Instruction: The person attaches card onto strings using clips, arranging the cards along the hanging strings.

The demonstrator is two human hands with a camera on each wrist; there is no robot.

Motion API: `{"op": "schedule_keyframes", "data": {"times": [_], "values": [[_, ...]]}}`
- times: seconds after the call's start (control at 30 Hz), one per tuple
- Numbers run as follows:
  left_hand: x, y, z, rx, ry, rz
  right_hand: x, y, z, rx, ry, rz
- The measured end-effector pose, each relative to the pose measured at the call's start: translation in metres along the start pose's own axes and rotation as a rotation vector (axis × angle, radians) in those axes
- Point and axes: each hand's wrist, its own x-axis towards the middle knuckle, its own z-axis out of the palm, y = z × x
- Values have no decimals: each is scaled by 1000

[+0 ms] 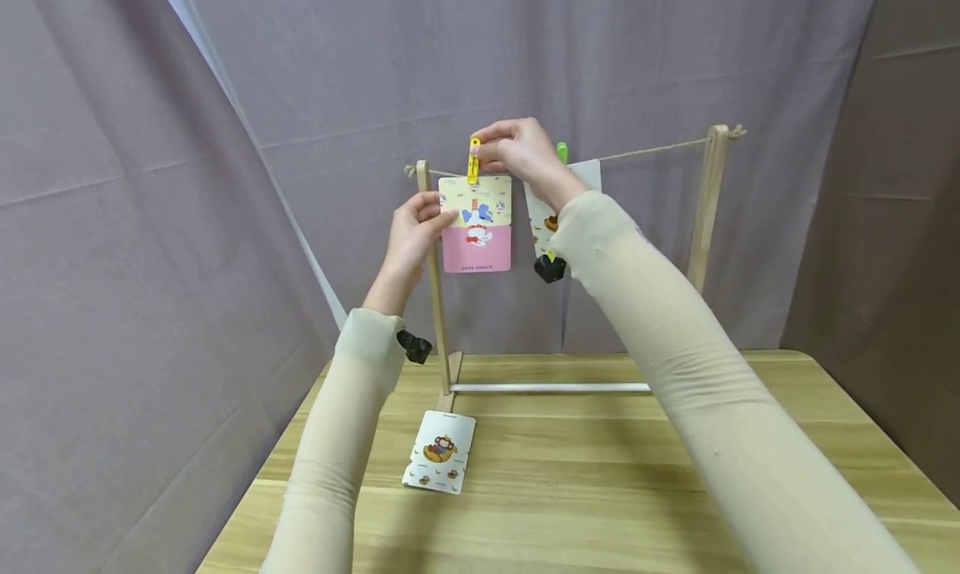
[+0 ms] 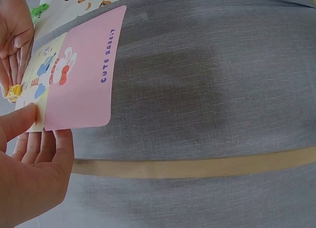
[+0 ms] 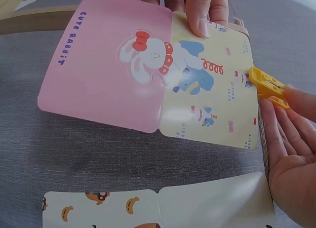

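Note:
A pink and yellow rabbit card (image 1: 477, 249) hangs upside down at the string's left end, its printed side toward me. My left hand (image 1: 415, 228) pinches its left edge, thumb on the front and fingers behind. At the card's top edge sits a yellow clothespin (image 1: 473, 159), its tip over the edge beside the string. My right hand (image 1: 521, 151) pinches the clothespin's handles between thumb and fingers. In the right wrist view the yellow clothespin (image 3: 269, 87) bites the card's yellow end, with the string (image 3: 263, 134) running along that edge.
A white monkey card (image 1: 588, 174) hangs to the right under a green clothespin (image 1: 562, 152), partly behind my right wrist. Wooden posts (image 1: 705, 207) hold the string (image 1: 660, 148). Another monkey card (image 1: 439, 451) lies on the wooden table (image 1: 562, 474). Grey curtain stands behind.

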Motion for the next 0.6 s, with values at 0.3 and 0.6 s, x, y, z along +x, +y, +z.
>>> {"op": "schedule_keyframes", "data": {"times": [0.3,0.6], "values": [[-1,-2,-4,-27,-15,15,-1,-1,2,-19,-3,-9],[0,-8,-5,-91,10,40,-4,-3,3,-44,-38,-15]]}}
